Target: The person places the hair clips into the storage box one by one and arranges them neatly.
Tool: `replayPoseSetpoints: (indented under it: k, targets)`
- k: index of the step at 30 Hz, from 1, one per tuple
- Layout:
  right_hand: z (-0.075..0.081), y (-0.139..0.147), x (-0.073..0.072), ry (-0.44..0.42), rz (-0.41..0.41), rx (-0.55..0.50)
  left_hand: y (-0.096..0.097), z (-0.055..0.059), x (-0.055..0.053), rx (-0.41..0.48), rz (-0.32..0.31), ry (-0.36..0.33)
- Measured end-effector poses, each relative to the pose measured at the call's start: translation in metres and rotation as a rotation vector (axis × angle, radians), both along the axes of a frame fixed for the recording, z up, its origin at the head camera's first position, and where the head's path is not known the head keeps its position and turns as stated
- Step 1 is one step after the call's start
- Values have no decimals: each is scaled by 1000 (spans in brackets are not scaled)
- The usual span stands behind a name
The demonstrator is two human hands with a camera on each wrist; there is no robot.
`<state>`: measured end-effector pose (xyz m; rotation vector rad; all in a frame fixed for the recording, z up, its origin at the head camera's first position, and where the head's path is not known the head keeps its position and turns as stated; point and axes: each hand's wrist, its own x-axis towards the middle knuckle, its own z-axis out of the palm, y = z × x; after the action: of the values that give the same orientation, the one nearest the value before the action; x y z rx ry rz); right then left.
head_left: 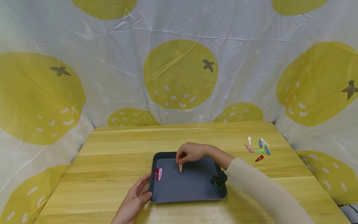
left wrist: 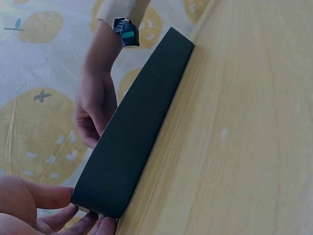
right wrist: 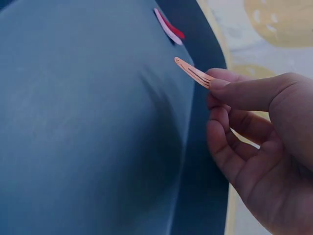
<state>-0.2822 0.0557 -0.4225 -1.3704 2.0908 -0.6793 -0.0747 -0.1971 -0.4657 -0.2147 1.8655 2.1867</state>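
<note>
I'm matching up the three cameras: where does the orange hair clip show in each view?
Head: lower half, about midway across, the orange hair clip is held in the right hand.
Left wrist: not visible.
Right wrist: upper half, just right of centre, pinched between thumb and finger.
Shared landmark: the dark tray, seen in all three views.

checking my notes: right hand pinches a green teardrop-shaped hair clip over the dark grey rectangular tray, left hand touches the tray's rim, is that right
The colour is wrong: the right wrist view shows the right hand pinching an orange teardrop-shaped hair clip over the dark grey rectangular tray. The rest stands.
</note>
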Motion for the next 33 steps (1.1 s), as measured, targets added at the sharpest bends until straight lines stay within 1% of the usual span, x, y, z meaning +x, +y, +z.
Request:
replayPoseSetpoints:
  k: [5,8,11,16,26,33]
  targets:
    - [-6,-20,7,0,40,19,-1,-1,0,-10,-2,3]
    - [-8,-31,10,-2,48,37,-2,-2,-1,-15,2,5]
    - [-11,-40,13,11,51,52,-2,-3,-1,-17,9,3]
    - [-15,-52,18,45,69,76,-2,-1,-1,-22,-2,-6]
    - [-20,-62,18,42,77,90,0,-2,-2,0,-11,-15]
    - [-22,-65,17,27,76,72,-1,-1,-2,-14,-2,-20]
